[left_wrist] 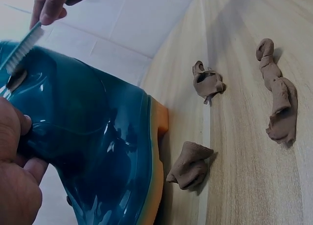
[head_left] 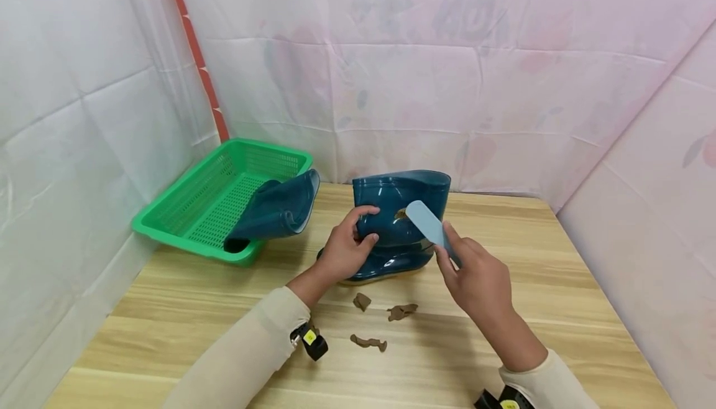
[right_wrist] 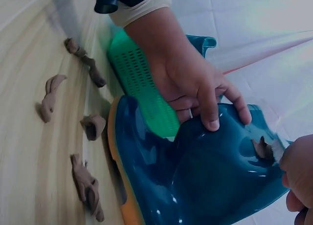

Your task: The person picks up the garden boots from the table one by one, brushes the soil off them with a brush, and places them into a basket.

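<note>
A glossy dark-blue rubber boot [head_left: 386, 197] with a tan sole [left_wrist: 155, 161] stands on the wooden table, sole down. My left hand [head_left: 345, 250] grips its shaft from the left, thumb and fingers on the outer surface. In my right hand [head_left: 481, 272] is a brush [head_left: 426, 222] with a light-blue back, held by its handle. Its white bristles [left_wrist: 22, 51] face the shaft, right at a patch of brown clay-like mud [right_wrist: 262, 147] stuck there. The right fingers hide most of the handle.
Several brown clay-like lumps [head_left: 401, 312] lie on the table [head_left: 503, 328] in front of the boot. At the left is a green perforated basket [head_left: 144, 224], with a second blue boot [head_left: 274, 210] leaning over its near right rim. Printed cloth [head_left: 403, 86] hangs behind and at both sides.
</note>
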Demonstrator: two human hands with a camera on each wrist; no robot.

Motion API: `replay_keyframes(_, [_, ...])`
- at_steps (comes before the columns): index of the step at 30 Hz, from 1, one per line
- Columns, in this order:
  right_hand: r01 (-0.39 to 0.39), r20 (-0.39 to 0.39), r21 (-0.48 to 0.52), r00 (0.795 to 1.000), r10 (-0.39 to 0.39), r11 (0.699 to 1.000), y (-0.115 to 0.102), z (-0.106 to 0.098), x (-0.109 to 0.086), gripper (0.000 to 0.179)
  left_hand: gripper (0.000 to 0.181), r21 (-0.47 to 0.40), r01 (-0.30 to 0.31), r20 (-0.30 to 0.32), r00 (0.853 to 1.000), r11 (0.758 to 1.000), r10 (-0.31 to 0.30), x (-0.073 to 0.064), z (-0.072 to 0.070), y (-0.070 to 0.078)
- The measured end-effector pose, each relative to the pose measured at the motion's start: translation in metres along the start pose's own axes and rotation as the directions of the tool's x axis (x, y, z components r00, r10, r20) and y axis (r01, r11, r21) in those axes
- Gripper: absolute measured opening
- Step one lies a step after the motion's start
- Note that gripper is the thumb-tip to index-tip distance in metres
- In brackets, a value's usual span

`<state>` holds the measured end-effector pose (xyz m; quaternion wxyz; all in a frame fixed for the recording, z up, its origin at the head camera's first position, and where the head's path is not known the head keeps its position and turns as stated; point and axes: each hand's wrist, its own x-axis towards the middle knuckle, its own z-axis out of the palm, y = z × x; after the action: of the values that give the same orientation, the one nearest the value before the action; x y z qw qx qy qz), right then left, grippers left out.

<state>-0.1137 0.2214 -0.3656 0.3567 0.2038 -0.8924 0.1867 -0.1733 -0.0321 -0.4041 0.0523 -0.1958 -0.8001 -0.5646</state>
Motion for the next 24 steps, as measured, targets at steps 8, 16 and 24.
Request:
replay_keyframes(8, [0.014, 0.005, 0.004, 1.000, -0.014, 1.000, -0.013, 0.007, 0.018, 0.053, 0.047, -0.008, 0.027, -0.014, 1.000, 1.000, -0.028, -0.001, 0.000, -0.001])
replay_keyframes(16, [0.004, 0.071, -0.061, 0.997, 0.000, 0.998, -0.004, 0.008, 0.007, 0.049, 0.049, -0.016, 0.036, -0.008, 0.999, 0.999, -0.036, 0.000, 0.001, -0.003])
replay_keyframes(24, [0.000, 0.024, -0.026, 1.000, 0.001, 1.000, 0.006, -0.002, -0.004, 0.050, 0.048, -0.001, 0.023, -0.014, 1.000, 1.000, -0.023, 0.002, 0.000, 0.000])
